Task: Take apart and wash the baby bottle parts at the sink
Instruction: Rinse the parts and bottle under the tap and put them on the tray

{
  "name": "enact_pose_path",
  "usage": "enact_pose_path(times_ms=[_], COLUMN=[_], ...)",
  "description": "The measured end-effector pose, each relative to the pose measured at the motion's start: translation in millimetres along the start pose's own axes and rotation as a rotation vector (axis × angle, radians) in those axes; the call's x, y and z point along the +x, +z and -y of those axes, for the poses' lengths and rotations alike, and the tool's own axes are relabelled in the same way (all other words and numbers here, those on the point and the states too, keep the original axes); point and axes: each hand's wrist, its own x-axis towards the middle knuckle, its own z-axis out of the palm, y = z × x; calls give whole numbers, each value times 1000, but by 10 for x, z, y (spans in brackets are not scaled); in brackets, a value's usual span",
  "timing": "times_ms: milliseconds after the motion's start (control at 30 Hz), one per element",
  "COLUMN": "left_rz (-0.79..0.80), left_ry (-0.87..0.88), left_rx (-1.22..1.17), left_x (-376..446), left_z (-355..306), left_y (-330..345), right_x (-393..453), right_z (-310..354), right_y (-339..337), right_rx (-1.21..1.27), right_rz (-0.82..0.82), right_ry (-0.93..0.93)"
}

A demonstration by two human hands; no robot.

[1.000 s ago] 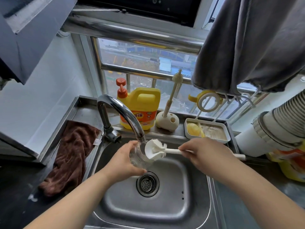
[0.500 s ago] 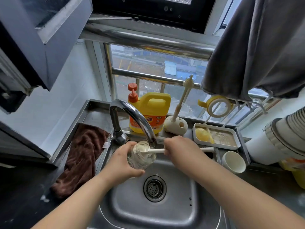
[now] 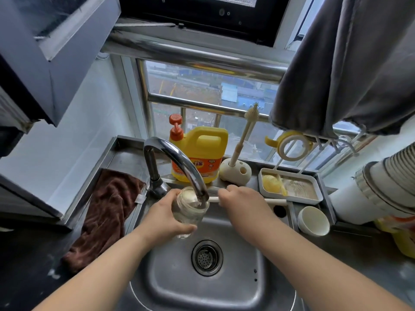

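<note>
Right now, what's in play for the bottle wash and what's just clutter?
In play: left hand holding bottle; right hand gripping brush; faucet; sink.

Clutter: brown towel, detergent jug, white cup, tray.

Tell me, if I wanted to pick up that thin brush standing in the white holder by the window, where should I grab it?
Probably pinch the bare stem of the thin brush around its middle, coming from the front. It leans right out of the round holder, its bristled tip is up top, and the soap jug crowds its left, so draw it out along the lean.
</note>
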Motion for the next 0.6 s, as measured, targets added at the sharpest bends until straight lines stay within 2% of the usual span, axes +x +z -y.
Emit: enact_pose_path(times_ms=[133,233,333,433,500,600], left_rz=[43,60,28,-36,-54,-48], left_ry=[-7,58,71,66,106,134], left_rx=[24,92,107,110,143,217], left_x=[-70,-97,-74,-37,-48,-70], left_z=[75,-17,-15,7,-68,-121], left_y=[4,88,57,-26,-3,44], right_x=[36,77,95,76,82,103], right_z=[-12,32,15,-80,-67,-4], right_y=[8,15,-4,-45,-35,-12], right_rx=[24,7,51,135,136,130], right_rz=[44,128,182,141,107,175], right_ry=[9,10,81,179,180,192])
